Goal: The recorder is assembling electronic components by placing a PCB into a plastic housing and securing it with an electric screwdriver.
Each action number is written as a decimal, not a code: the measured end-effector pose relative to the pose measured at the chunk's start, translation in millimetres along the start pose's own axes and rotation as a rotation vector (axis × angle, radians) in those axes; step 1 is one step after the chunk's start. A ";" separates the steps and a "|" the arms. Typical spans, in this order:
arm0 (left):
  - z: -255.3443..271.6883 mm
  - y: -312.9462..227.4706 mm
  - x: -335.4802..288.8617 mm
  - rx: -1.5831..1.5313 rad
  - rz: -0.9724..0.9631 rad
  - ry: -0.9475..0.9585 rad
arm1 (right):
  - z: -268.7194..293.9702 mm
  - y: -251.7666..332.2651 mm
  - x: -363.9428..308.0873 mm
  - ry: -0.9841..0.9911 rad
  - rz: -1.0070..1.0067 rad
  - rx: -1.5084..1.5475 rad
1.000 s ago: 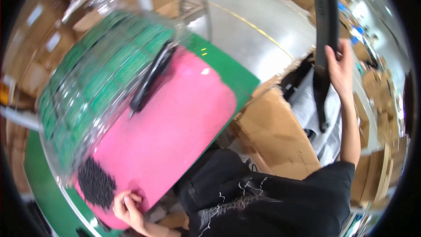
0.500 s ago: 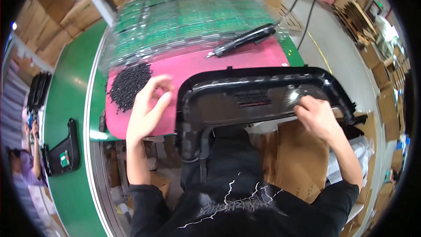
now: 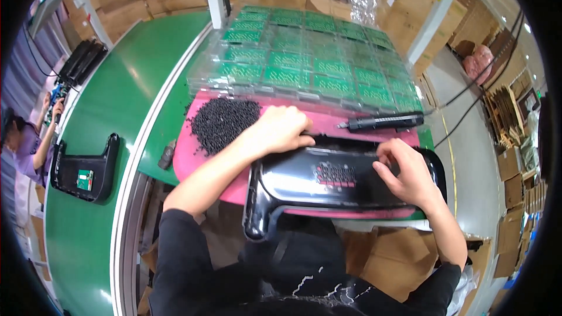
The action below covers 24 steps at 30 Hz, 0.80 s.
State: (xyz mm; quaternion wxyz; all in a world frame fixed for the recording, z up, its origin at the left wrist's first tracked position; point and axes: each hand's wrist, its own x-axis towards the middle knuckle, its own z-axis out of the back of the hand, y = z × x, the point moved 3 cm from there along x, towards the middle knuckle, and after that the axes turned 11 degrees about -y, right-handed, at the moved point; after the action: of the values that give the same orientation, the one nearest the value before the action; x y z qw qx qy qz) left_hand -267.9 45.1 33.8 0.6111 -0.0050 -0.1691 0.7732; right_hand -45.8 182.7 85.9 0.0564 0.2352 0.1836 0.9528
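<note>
A black plastic housing [image 3: 293, 178], glossy inside, rests on the pink mat [image 3: 186, 164] in front of me. It has a raised rim, a leg at its near left corner and a slotted grille in the middle with pink showing through. My left hand [image 3: 283, 130] is at its far rim with curled fingers; the fingertips are partly hidden, and what they hold cannot be made out. Over the right part of the housing is my right hand [image 3: 407, 172], thumb and forefinger apart with nothing visible between them. A heap of small black screw-like pieces [image 3: 222, 123] lies beside my left forearm.
A black electric screwdriver [image 3: 386, 121] lies beyond the housing. Behind it, clear trays [image 3: 316, 96] hold green circuit boards. On the green conveyor [image 3: 88, 246] at left is another black housing [image 3: 105, 181] with a board. A co-worker [image 3: 32, 146] is at far left; cartons [image 3: 404, 257] are below.
The black housing has gone from tilted above the mat's near edge to lying on the mat. My left hand has moved right to its far rim; my right hand's fingers have opened. The view has shifted.
</note>
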 end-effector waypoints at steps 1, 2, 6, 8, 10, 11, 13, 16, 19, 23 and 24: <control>-3.8 9.4 -3.7 -0.061 -0.015 -0.072 | -7.0 5.1 21.0 0.024 0.006 0.053; -4.8 14.3 -8.1 -0.088 0.009 -0.092 | -18.3 8.4 43.2 0.031 0.070 0.064; -2.6 18.9 -13.6 -0.190 0.060 -0.156 | -83.5 23.0 140.0 -0.079 0.324 0.010; -1.7 17.5 -11.5 -0.208 0.052 -0.199 | -122.2 29.0 189.2 -0.133 0.374 -0.052; -4.8 21.0 -13.7 -0.217 0.030 -0.279 | -169.1 32.0 238.2 -0.104 0.325 -0.096; -6.4 21.2 -12.6 -0.234 0.009 -0.306 | -189.9 30.0 259.0 -0.067 0.266 -0.115; -8.0 21.0 -12.0 -0.287 0.016 -0.326 | -221.9 34.5 289.0 -0.005 0.195 -0.180; -12.1 20.3 -11.7 -0.260 0.008 -0.318 | -249.9 39.7 311.3 0.094 0.077 -0.242; -13.9 19.9 -13.0 -0.290 -0.006 -0.361 | -254.1 41.7 315.5 0.100 0.059 -0.216; -12.1 19.9 -12.5 -0.282 0.024 -0.225 | -219.1 45.2 299.3 -0.077 0.201 -0.167; -14.2 22.6 -13.1 -0.300 0.059 -0.335 | -201.0 44.9 289.5 -0.138 0.223 -0.086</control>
State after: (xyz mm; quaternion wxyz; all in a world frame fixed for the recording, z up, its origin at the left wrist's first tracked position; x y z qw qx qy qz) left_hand -282.9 31.9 11.8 0.5439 0.0277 -0.3809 0.7472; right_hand -396.6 132.2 61.3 -0.0273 0.3163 0.1111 0.9417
